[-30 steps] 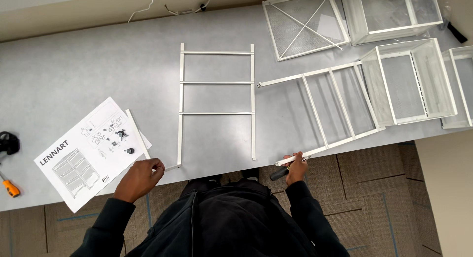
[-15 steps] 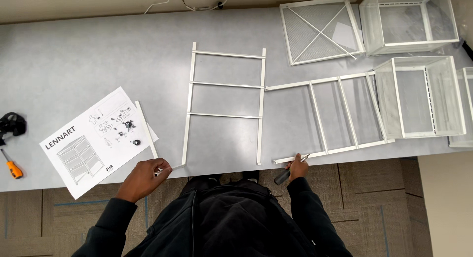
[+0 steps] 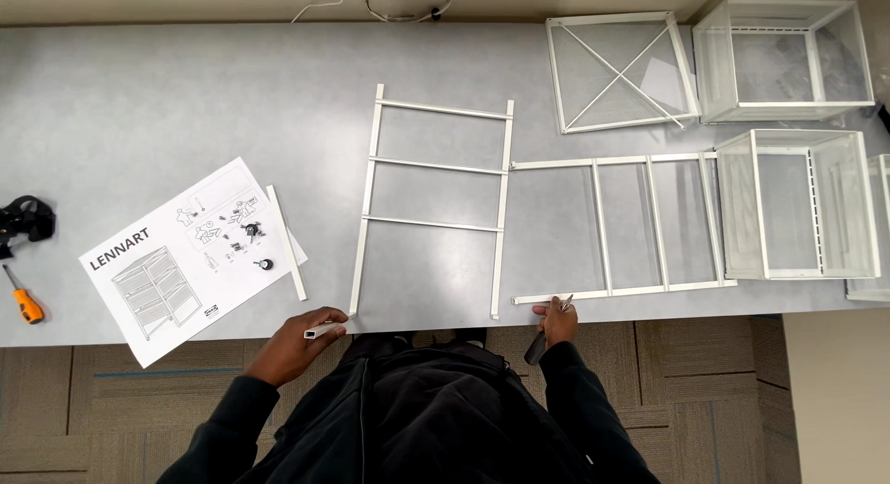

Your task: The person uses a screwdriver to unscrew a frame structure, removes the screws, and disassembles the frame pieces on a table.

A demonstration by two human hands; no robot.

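Clamped in the left hand (image 3: 301, 340): one short white square tube (image 3: 323, 331), its open end showing, held at the table's near edge just left of the ladder frame's (image 3: 432, 198) bottom-left foot. Clamped in the right hand (image 3: 554, 322): a dark-handled screwdriver (image 3: 542, 340), handle below the table edge, tip lying toward the near rail of the second frame (image 3: 616, 226).

Ladder frame: white, three rungs, lay flat mid-table (image 3: 185, 104). Second frame: same kind, lay crosswise to its right, its end touching the ladder frame's right rail. Further right: two mesh baskets (image 3: 797, 206), with a cross-braced mesh panel (image 3: 619, 71) behind them. Left of the ladder frame: a loose white bar (image 3: 286, 242), an instruction sheet (image 3: 190, 257), an orange-handled screwdriver (image 3: 23, 299).

Risk, as judged: the tube sat at the very edge and could drop if the fingers loosened; the screwdriver tip could slip and scratch the rail.
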